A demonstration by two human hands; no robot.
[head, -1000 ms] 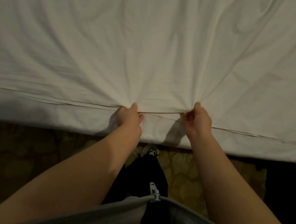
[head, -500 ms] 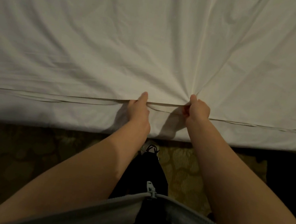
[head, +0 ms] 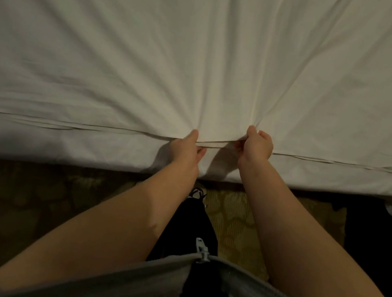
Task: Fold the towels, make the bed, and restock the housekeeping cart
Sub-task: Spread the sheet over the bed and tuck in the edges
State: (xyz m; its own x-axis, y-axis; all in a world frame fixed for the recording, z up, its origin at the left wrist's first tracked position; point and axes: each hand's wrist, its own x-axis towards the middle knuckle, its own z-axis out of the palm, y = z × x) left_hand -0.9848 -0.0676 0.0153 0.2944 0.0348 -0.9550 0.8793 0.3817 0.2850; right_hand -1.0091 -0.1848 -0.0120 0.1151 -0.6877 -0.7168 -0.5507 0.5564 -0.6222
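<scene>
A wrinkled white cotton sheet (head: 154, 46) lies across the bed from the left edge to the right, and its hemmed near edge runs along the bed's near side. Below it, on the left, is dim brown patterned carpet (head: 27, 201). The left hand (head: 186, 148) pinches the hem, thumb on top and fingers tucked beneath. Just to its right, the right hand (head: 257, 145) grips a bunch of the same edge in curled fingers, and creases fan away from it. Between the forearms hang a grey zip jacket (head: 132, 287) and black trousers (head: 190, 227).
</scene>
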